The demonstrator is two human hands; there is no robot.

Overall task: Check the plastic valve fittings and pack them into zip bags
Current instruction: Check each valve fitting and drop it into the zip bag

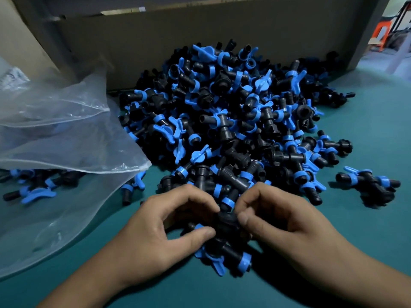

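No readable writing, brand or label on any item; faint print on packaging at far left too blurred to make out.

Nearest: left hand [155, 230] and right hand [282, 221], fingers curled, thumb and fingertips of both pinching one valve fitting [226, 223] between them. Black body, blue ring collars, blue wing handle. Just below the fingers, touching the held piece, a second fitting [231, 256] lying on the table [333, 218], blue collar at its near end.

Beyond the fingertips: large heap of fittings [233, 121], same black-and-blue make, tumbled at all angles. Right of the right hand, apart from the heap, a small stray cluster [369, 185].

Left of the left hand: clear zip bags [66, 134], crumpled, overlapping, with several fittings under or inside; which, cannot tell.

Surface: teal-green, matt. Behind the heap, an upright brown cardboard wall [200, 34]. Far upper right, something orange [381, 33], blurred.
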